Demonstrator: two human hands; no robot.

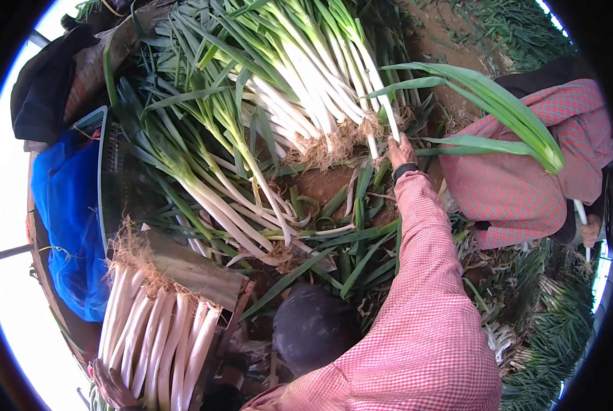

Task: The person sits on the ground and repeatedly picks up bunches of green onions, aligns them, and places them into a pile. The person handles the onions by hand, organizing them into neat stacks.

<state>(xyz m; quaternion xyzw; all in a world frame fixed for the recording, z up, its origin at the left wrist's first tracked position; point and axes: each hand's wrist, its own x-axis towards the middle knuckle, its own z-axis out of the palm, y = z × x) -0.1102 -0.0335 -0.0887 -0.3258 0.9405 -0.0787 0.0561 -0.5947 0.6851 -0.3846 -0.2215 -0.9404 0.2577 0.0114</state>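
Observation:
My right hand (402, 150) is closed around the root end of a single leek (387, 110), its white shank pointing up and away from me. Just beyond lies a large heap of leeks (306, 82) with shaggy roots towards me. At lower left, my left hand (112, 386) lies against the side of a row of leeks (154, 339) with white shanks and roots facing away. Whether its fingers grip them is unclear. That row rests beside a worn metal plate (196, 267). More leeks (224, 210) lie loose in between, over cut leaves.
My dark-covered knee (314, 326) is at bottom centre. A blue mesh bag (67, 221) and a dark garment (44, 87) are at left. At right, a co-worker in a plaid garment (512, 195) has a hand (590, 231) on a white stalk. Leek piles (553, 334) line the right.

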